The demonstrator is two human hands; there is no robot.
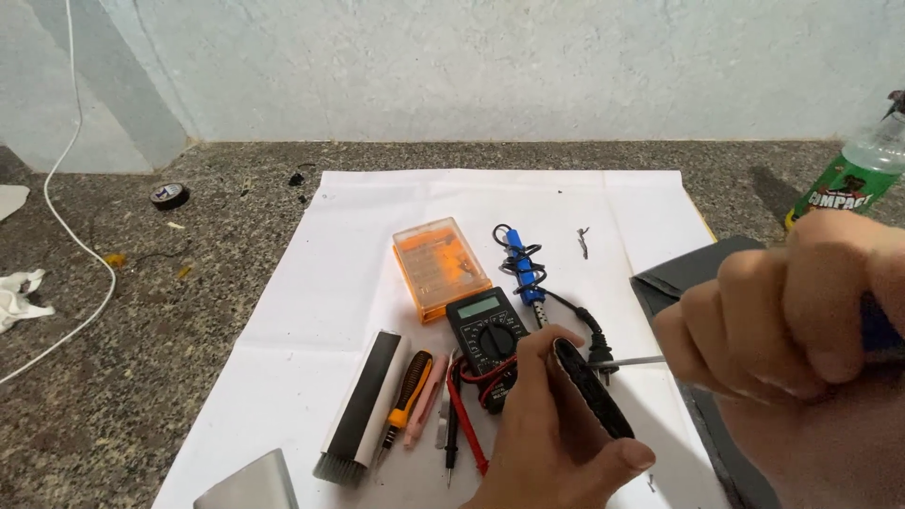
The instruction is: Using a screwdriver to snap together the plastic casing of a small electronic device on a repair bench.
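Lower centre of frame: my left hand (547,443) pinches a slim, dark, oblong plastic device (592,388) between thumb and curled fingers, holding it tilted above the white paper sheet (311,311). Right of frame: my right hand (792,311) is closed in a fist around a blue-handled screwdriver (630,361), whose thin metal shaft reaches left and meets the upper end of the dark device.

Handling judgement: the device looks light, rigid and smooth-sided, so likely slippery; a thin shell may crack if squeezed. The best hold is along its long edges, near the middle. The screwdriver shaft is stiff and narrow; the tip could skate off.

Just beside the left hand, on the paper: a black digital multimeter (486,332) with red and black leads, an orange translucent bit box (439,268), a blue soldering iron (524,268), and an orange-and-black screwdriver (407,388). The grey speckled tabletop (141,358) carries it all; a green spray bottle (853,179) stands at upper right.
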